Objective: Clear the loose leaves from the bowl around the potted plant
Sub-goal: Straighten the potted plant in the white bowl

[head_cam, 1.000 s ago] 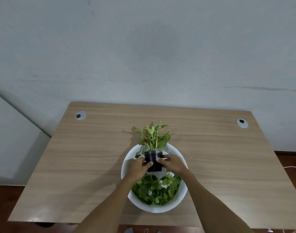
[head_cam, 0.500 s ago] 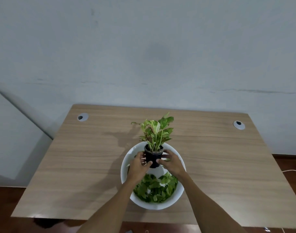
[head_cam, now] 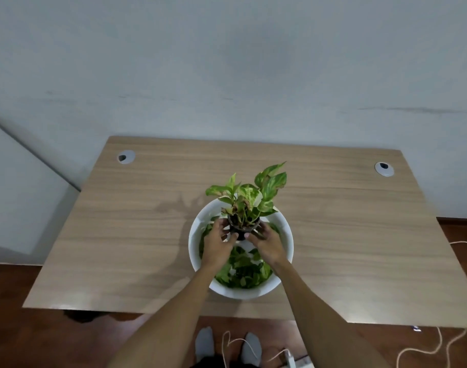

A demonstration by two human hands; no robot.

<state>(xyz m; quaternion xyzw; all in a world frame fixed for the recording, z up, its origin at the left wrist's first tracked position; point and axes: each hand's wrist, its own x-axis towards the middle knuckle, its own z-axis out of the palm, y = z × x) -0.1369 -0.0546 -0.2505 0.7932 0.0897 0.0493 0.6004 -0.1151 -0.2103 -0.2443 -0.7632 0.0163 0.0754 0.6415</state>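
A white bowl (head_cam: 285, 229) stands near the front middle of a wooden table (head_cam: 121, 235). Loose green leaves (head_cam: 243, 269) lie in its near half. A small potted plant (head_cam: 249, 200) with variegated green leaves in a black pot (head_cam: 241, 229) is above the far half of the bowl. My left hand (head_cam: 217, 241) grips the pot from the left and my right hand (head_cam: 266, 241) grips it from the right. The hands hide most of the pot, so I cannot tell whether its base touches the bowl.
Two grey cable grommets sit at the table's far corners, left (head_cam: 126, 156) and right (head_cam: 384, 169). A pale wall rises right behind the table. White cables (head_cam: 423, 349) trail on the dark floor at the right, and my socked feet (head_cam: 227, 346) are below the table edge.
Both hands have raised the potted plant up from deep in the bowl; its leaves now stand higher over the far rim. The camera has tilted down, showing the floor.
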